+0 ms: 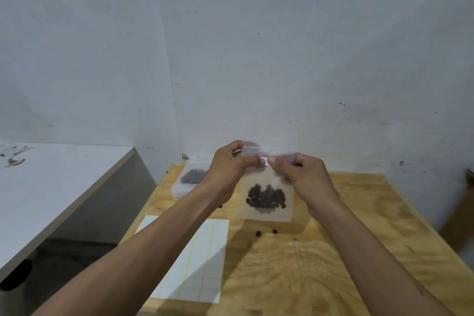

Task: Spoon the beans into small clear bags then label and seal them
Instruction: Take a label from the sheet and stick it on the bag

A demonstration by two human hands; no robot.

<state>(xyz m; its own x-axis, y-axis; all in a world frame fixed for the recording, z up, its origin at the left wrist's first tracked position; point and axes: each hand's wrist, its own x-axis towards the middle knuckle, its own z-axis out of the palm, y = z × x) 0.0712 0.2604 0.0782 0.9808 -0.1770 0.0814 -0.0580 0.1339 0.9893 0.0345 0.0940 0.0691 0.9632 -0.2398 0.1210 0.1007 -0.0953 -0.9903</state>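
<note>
While behind left forearm [143, 246]: label sheet [202, 261], filled bags [191, 179].

Label sheet [197, 259] left of held bag [266, 195]; stack [187, 182] behind.

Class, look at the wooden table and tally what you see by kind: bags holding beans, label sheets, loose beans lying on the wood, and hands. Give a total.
Bags holding beans: 2, the held bag and the bag at the back
Label sheets: 1
Loose beans clearly seen on the wood: 3
Hands: 2, left hand and right hand
Total: 8
</note>
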